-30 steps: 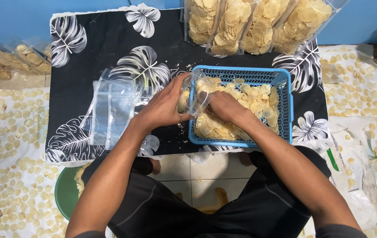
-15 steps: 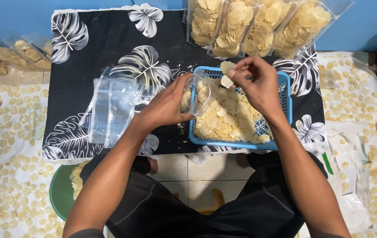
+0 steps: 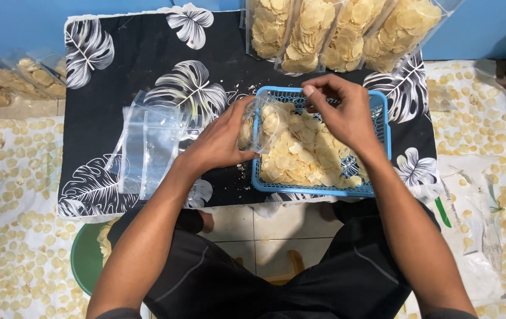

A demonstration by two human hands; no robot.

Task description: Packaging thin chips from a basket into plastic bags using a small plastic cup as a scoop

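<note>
Basket: I see one blue basket (image 3: 383, 127) under my right hand (image 3: 341, 115), holding pale round chips (image 3: 300, 156).
Bag in hand: my left hand (image 3: 220, 142) grips one clear bag (image 3: 259, 124) at the basket's left edge, chips inside.
Right hand: fingertips pinched together above the chips; I cannot tell what they hold.
Beyond my hands: four filled bags (image 3: 329, 32).
Left of left hand: empty clear bags (image 3: 146, 147), number unclear.

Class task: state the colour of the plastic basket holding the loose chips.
The basket is light blue with a mesh wall, clearest in the head view, the only one.
</note>
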